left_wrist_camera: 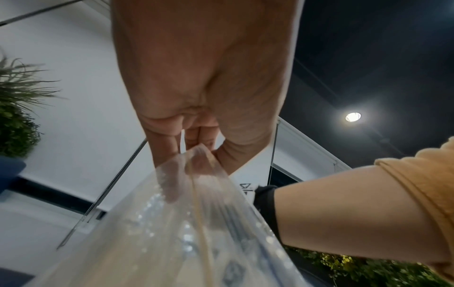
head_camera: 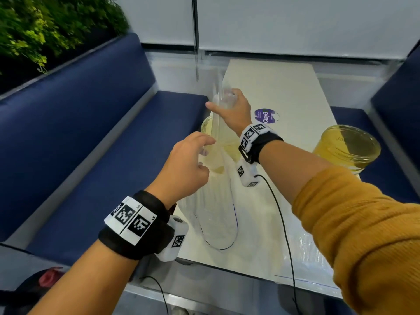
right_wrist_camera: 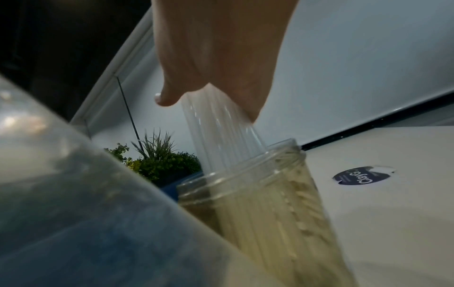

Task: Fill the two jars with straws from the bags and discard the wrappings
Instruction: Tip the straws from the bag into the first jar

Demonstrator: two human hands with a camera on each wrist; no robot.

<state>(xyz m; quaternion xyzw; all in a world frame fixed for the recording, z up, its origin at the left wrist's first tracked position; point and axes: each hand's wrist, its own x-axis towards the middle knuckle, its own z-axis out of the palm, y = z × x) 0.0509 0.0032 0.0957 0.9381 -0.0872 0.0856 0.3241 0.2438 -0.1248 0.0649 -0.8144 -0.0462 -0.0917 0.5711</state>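
My right hand (head_camera: pixel 221 101) grips a bundle of clear straws (head_camera: pixel 228 98) from above. In the right wrist view the straws (right_wrist_camera: pixel 221 136) stand with their lower ends inside a clear yellowish jar (right_wrist_camera: pixel 245 203). That jar (head_camera: pixel 228 145) stands at the table's left edge. A second jar (head_camera: pixel 347 146) stands open at the right. My left hand (head_camera: pixel 204 153) pinches the upper edge of a clear plastic bag (head_camera: pixel 216 223) beside the first jar. The left wrist view shows my fingers (left_wrist_camera: pixel 169 147) curled on the bag (left_wrist_camera: pixel 184 223). How many straws are left in the bag is unclear.
The white table (head_camera: pixel 284 87) carries a round purple sticker (head_camera: pixel 266 115) behind the jars. Clear plastic (head_camera: pixel 313 258) lies at the near right corner. Blue bench seats (head_camera: pixel 91 144) flank the table, and a plant (head_camera: pixel 45 30) stands behind the left bench. Wrist cables trail over the table.
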